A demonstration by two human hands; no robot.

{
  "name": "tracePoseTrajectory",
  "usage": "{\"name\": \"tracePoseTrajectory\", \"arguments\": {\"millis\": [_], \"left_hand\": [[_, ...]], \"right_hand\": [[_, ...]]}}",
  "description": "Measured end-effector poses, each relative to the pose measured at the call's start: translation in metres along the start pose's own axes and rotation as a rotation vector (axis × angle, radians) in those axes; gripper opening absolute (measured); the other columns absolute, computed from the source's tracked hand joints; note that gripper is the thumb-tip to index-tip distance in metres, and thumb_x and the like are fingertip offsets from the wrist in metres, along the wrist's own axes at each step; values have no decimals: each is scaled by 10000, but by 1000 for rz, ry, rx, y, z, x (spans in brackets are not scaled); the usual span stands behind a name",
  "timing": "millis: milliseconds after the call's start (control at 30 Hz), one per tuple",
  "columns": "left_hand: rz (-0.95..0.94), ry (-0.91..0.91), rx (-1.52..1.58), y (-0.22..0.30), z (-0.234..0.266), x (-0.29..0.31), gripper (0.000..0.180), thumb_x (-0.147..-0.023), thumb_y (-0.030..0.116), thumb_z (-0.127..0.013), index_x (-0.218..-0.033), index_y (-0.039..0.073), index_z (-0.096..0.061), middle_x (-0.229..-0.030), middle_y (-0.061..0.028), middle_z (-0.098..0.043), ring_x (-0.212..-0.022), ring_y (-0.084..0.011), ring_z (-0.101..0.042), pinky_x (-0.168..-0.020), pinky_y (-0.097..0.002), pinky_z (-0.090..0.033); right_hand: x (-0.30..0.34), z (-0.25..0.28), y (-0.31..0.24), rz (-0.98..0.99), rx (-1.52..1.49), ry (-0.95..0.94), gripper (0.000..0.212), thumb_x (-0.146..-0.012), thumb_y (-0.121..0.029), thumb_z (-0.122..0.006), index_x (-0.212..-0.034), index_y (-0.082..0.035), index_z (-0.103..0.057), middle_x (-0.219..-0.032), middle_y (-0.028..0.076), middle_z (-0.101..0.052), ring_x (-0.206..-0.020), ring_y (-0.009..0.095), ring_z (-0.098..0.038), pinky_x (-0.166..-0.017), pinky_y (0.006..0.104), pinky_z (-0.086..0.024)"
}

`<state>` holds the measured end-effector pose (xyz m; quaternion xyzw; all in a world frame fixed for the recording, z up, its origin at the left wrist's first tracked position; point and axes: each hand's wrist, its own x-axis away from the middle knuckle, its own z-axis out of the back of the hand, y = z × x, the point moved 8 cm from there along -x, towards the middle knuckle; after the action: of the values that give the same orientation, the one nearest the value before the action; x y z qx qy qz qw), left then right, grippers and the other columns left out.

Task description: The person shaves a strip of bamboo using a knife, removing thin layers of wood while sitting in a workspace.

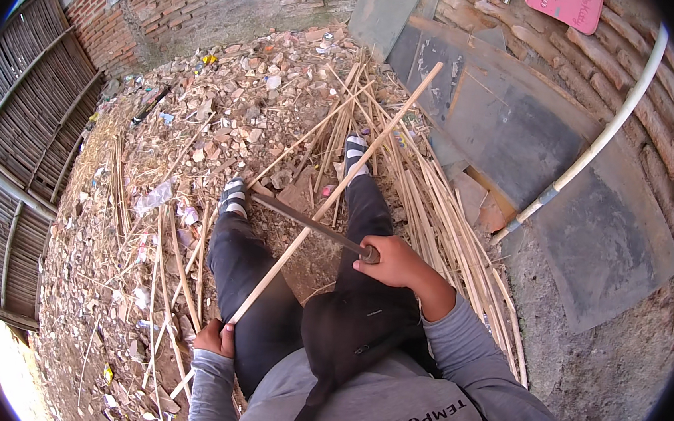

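Brick rubble point(229, 113) covers the ground of a yard closed in by a brick wall point(187, 5) at the far side and a bamboo fence point(33, 116) at the left. Seated low with legs stretched out, a person in a gray shirt point(401, 396) and dark trousers point(248, 259) grips a long pale slat point(285, 256) with the left hand point(215, 338), fingers curled closed around it beside the left thigh. From there the slat slants up between the legs and past the right foot point(355, 154), its far end above the ground litter. Closed around the handle of a machete point(339, 237), the right hand point(392, 262) is over the right thigh, its blade pointing left and crossing the slat at about mid-length; whether the two touch cannot be told. Striped socks cover both feet, and a black bag point(355, 324) lies across the lap. More slats point(440, 227) are piled along the person's right, while thin sticks point(175, 268) lie scattered at the left. Dark boards point(512, 130) lean against the right-hand wall, with a white pole point(599, 141) slanting in front.
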<state>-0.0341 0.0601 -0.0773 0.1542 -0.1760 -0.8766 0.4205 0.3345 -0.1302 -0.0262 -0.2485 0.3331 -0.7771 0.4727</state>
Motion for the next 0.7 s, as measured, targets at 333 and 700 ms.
{"name": "tracePoseTrajectory", "arguments": {"millis": [333,700], "left_hand": [[0,-57,-47,13,9,-5,516,-915,502,-514,-717,26,-525,-637,-245,-563,-654,-485,-570,-588,-530,-431],[1,-24,35,5,0,-4,504,-922,470,-510,-710,12,-512,-648,-275,-549,-658,-496,-558,-586,-529,-419]], "right_hand": [[10,-38,7,9,32,-217,332,-789,-305,-735,-988,-50,-665,-837,165,-674,-830,355,-662,-737,428,-503],[1,18,9,-40,-8,153,355,-787,-341,-753,-991,-66,-661,-778,144,-652,-747,327,-645,-684,404,-491]]}}
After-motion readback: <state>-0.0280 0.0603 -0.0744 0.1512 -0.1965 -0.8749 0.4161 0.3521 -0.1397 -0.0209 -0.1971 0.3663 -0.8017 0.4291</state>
